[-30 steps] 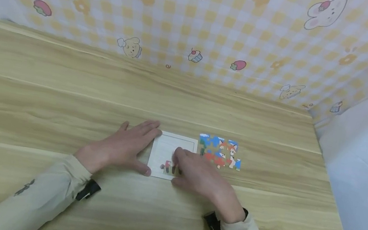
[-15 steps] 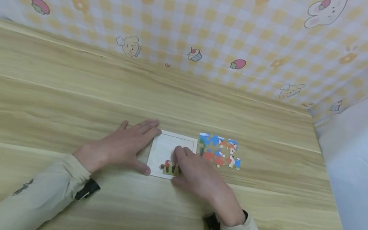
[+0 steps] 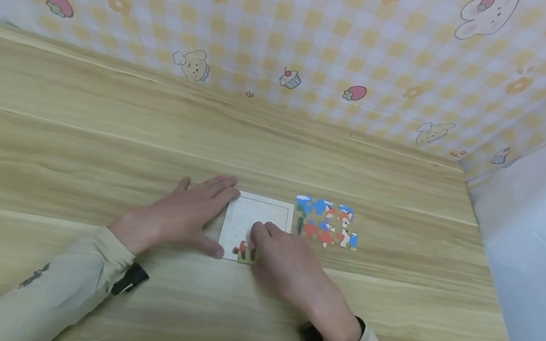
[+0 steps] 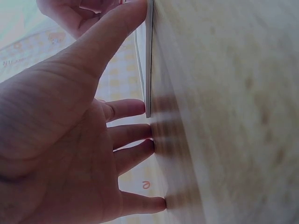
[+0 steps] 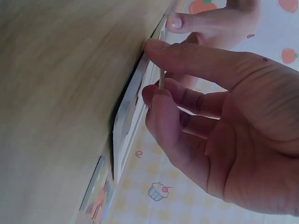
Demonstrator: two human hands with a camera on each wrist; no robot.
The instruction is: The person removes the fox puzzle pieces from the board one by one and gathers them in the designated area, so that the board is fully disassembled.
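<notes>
A square white puzzle tray [image 3: 247,215] lies on the table between both hands. My left hand [image 3: 189,209] is spread at its left side, with the thumb and a fingertip touching its edge. Over the tray's near part, my right hand [image 3: 291,265] pinches a thin jigsaw piece [image 3: 245,251], green and red with dark stripes. From the right wrist view, the piece [image 5: 162,80] is seen edge-on between thumb and fingers, tilted up from the tray. Part of it is hidden by the fingers, so I cannot tell whether it is one piece or joined ones.
Several colourful jigsaw pieces [image 3: 310,229] with a fox picture lie just right of the tray. They rest on a wood-grain table [image 3: 125,108]. A yellow checked cloth [image 3: 254,27] hangs behind the table, and white sheeting [image 3: 540,242] stands at the right.
My right hand has shifted slightly left and towards me, carrying the jigsaw piece with it. The left hand and the tray have stayed in place.
</notes>
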